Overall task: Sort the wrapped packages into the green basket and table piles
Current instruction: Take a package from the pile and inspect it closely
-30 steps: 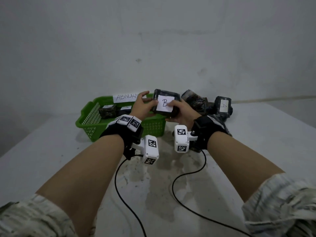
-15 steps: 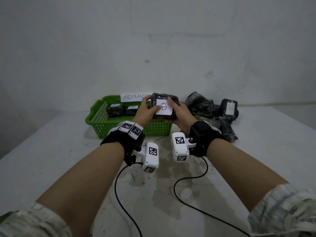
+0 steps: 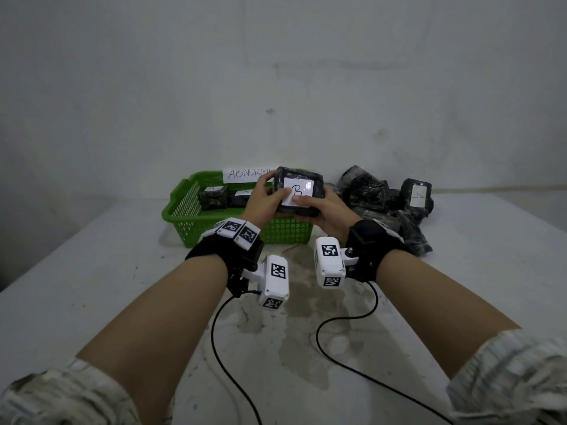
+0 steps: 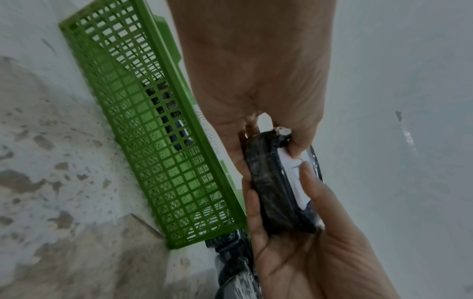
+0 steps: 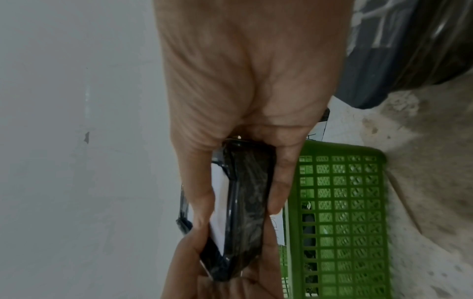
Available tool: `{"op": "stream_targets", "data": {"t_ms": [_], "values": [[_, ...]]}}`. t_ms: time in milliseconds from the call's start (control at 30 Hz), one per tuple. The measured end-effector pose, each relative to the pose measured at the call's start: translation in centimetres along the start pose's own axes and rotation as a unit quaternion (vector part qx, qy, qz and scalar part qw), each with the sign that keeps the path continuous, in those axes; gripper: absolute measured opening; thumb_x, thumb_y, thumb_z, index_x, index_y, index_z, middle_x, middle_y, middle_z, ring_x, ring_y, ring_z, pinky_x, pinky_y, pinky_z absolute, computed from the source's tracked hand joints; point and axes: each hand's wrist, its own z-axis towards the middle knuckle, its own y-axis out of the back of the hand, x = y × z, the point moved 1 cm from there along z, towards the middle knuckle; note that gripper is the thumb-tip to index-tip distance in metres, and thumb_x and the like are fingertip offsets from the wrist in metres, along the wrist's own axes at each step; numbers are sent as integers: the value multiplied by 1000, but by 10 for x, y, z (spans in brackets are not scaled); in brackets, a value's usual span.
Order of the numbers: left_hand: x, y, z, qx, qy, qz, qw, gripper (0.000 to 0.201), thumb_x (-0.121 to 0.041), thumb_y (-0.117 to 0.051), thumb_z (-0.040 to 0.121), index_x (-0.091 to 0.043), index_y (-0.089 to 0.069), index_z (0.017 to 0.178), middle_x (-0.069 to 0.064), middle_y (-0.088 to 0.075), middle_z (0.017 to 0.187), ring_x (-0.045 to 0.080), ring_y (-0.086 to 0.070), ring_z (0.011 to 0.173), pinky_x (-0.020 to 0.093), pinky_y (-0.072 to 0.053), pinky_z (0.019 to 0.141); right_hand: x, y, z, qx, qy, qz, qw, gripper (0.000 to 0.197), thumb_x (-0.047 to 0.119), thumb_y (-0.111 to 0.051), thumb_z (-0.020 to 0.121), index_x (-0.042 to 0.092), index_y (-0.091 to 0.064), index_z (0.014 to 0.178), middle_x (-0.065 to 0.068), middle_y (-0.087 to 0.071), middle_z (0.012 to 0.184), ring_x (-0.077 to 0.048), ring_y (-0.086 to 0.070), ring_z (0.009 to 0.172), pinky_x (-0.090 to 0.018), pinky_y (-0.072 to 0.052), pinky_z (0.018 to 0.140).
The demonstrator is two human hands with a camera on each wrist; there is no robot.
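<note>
A dark wrapped package (image 3: pixel 302 182) with a white label marked B is held up in both hands above the near right corner of the green basket (image 3: pixel 184 207). My left hand (image 3: pixel 266 201) grips its left end, thumb on the label. My right hand (image 3: pixel 325 210) grips its right end, thumb on the label's lower edge. The left wrist view shows the package (image 4: pixel 271 182) edge-on between both hands, and so does the right wrist view, where the package (image 5: pixel 245 202) hangs beside the basket (image 5: pixel 340 202). Two wrapped packages (image 3: pixel 214 197) lie inside the basket.
A paper sign (image 3: pixel 245 174) stands at the basket's back rim. A pile of dark wrapped packages (image 3: pixel 374 194) lies right of the basket, one with a white label (image 3: pixel 418 194). Two black cables (image 3: pixel 337 348) trail across the stained table (image 3: pixel 92 286) towards me.
The package stays in both hands and has tilted a little more face-up. Both thumbs have shifted slightly on the label. The head view has moved.
</note>
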Motion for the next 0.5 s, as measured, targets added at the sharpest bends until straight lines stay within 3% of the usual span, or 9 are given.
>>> {"op": "stream_targets", "data": {"t_ms": [167, 233, 400, 500], "values": [[-1, 4, -4, 23, 33, -3, 999, 46, -16, -54, 94, -21, -38, 137, 7, -60, 108, 16, -62, 82, 33, -56, 65, 3, 1, -2, -15, 9, -29, 999, 55, -2, -71, 79, -1, -49, 130, -19, -61, 123, -26, -66, 96, -29, -59, 66], [2, 7, -6, 24, 29, 12, 999, 50, -12, -55, 93, -21, -36, 138, 7, -58, 109, 17, -61, 82, 31, -55, 64, 3, 1, -2, -16, 9, -44, 999, 53, 1, -71, 80, 1, -50, 129, -17, -63, 120, -24, -66, 94, -31, -59, 66], [4, 12, -7, 31, -1, 41, 999, 54, -5, -56, 90, -21, -36, 137, 10, -55, 109, 14, -60, 83, 29, -55, 64, 7, -3, -6, -26, -21, -16, 999, 39, 33, -59, 92, 11, -58, 124, -7, -68, 101, -20, -67, 86, -30, -56, 55], [3, 11, -9, 35, 6, 30, 999, 49, -12, -57, 92, -22, -38, 136, 9, -56, 111, 13, -60, 84, 27, -52, 62, 10, -1, -6, -42, -16, -39, 998, 37, 37, -58, 92, 14, -60, 121, -7, -68, 100, -21, -67, 87, -30, -56, 55]]}}
